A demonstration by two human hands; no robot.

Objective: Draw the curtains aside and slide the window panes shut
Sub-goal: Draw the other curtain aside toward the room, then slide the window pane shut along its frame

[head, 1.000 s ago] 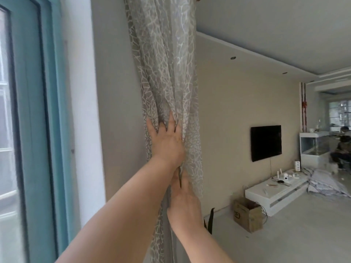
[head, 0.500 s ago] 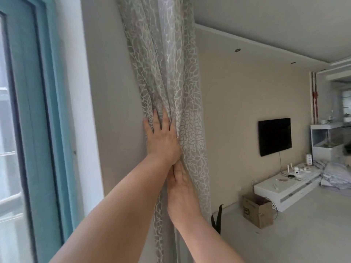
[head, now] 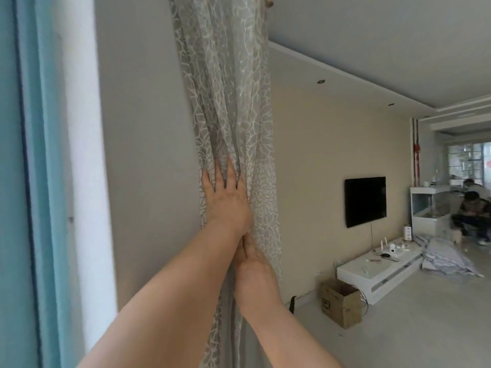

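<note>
The sheer grey curtain with a white leaf pattern hangs bunched into a narrow column against the wall. My left hand lies flat on the bunch with its fingers spread, the fingertips pushed into the folds. Just below it, my right hand rests against the curtain's right side, fingers straight and pointing up under my left wrist; its palm side is hidden. The teal window frame runs down the far left edge, and no pane shows.
A white wall strip separates frame and curtain. To the right the room holds a wall TV, a low white cabinet, a cardboard box on the floor, and a crouching person at the far end.
Both hands stay on the bunched curtain, one above the other. The view has swung, so less of the window frame shows at the left.
</note>
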